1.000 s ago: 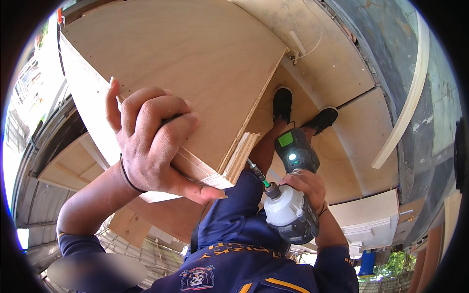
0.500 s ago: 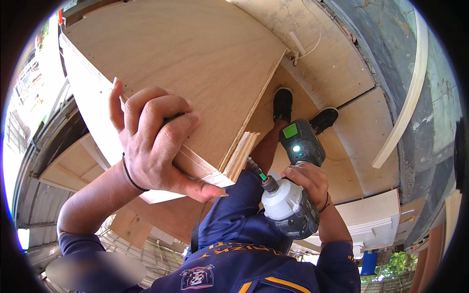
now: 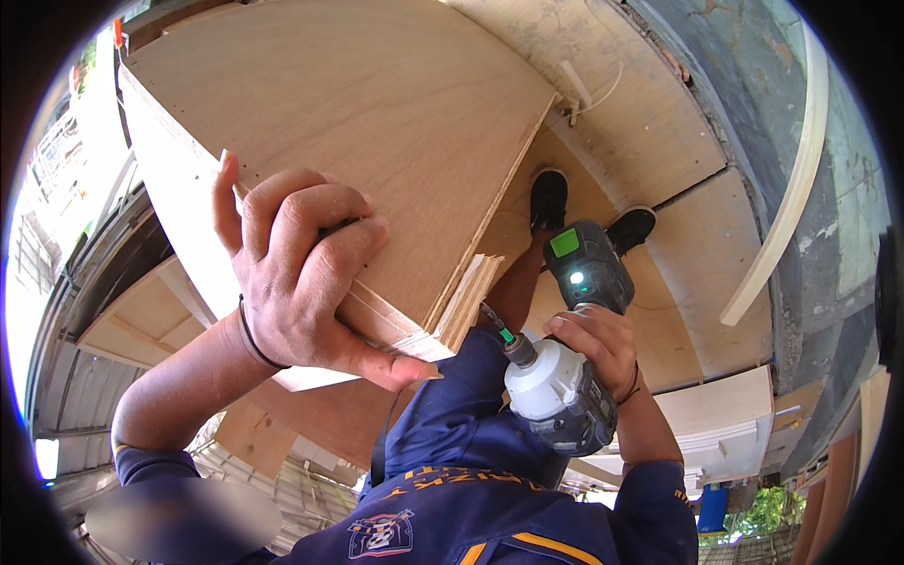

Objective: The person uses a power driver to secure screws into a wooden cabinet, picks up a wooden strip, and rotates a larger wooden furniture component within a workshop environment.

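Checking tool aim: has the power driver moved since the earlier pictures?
Yes: the power driver has shifted slightly up the picture, its battery end nearer the right shoe.

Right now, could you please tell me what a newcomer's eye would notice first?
Probably the large brown plywood panel across the upper left, its near edge in the left hand. Next, the white and black power drill, right of centre, in the right hand.
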Available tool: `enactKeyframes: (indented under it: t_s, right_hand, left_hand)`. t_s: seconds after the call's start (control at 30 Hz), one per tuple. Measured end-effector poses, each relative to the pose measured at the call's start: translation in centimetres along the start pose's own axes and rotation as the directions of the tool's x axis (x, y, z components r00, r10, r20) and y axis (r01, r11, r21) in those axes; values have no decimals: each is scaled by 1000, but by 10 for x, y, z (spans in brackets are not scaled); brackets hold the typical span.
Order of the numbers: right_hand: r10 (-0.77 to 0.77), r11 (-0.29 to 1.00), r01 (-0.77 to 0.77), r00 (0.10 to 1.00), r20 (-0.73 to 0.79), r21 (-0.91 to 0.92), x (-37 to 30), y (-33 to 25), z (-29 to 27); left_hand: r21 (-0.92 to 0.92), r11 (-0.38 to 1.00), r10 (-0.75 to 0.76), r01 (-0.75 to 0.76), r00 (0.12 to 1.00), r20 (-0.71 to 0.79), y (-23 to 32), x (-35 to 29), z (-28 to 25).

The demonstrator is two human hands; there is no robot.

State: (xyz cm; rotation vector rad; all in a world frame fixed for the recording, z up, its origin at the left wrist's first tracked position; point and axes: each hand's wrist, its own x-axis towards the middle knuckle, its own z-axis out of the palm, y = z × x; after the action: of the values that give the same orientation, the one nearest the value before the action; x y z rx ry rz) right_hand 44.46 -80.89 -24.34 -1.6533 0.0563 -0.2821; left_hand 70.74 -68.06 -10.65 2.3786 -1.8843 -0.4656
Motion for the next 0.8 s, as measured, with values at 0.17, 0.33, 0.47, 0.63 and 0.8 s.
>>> enactKeyframes:
  t_s: [0.17,0.33,0.47,0.63,0.8]
  right_hand:
    - [12,999,-13,1000,8,31,3,0,-1]
    - [0,1000,0,1000,-2,22,5,1,0]
    - [26,997,-26,1000,8,69,5,-1,1]
    - [28,994,-28,1000,-3,109,5,0,3]
    - [2,997,-2,1000,9,81,6,3,2]
  left_hand:
    - [-9,1000,3,-3,1000,1,-2,-2,2]
    - [-4,1000,-4,4,1000,5,0,-1,0]
    - [-3,1000,-4,4,1000,12,0,-1,0]
    - [-9,1000,-12,12,1000,-6,-1,-1,3]
    - [-6,999,-42,42,999,-23,0,-1,3]
